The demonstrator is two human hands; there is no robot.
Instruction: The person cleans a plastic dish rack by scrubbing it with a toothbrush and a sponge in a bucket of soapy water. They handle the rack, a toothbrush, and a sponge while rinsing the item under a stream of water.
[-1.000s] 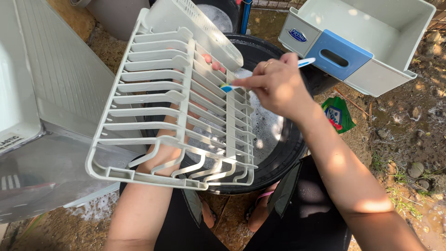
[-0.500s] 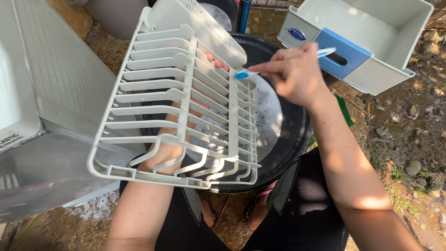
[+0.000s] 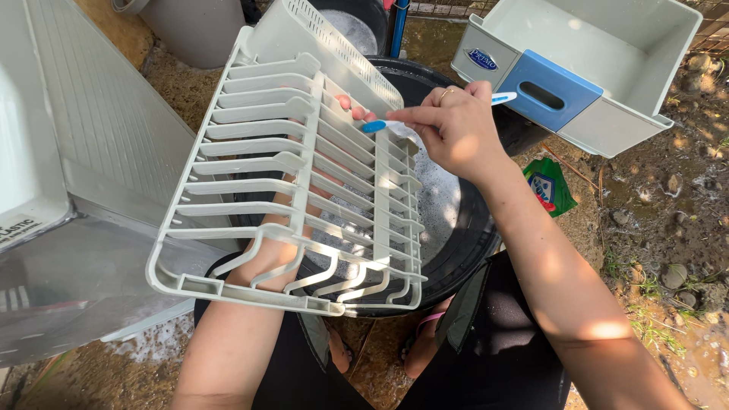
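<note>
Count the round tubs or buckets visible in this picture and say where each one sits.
3: a black basin of soapy water under the dish rack, a dark tub behind it, a grey bucket top left. Others may be hidden.

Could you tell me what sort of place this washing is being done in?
Most likely an outdoor yard used as a wash area: bare muddy ground with stones, a black basin of soapy water set on the dirt, and a grey fridge drawer resting outside.
</note>
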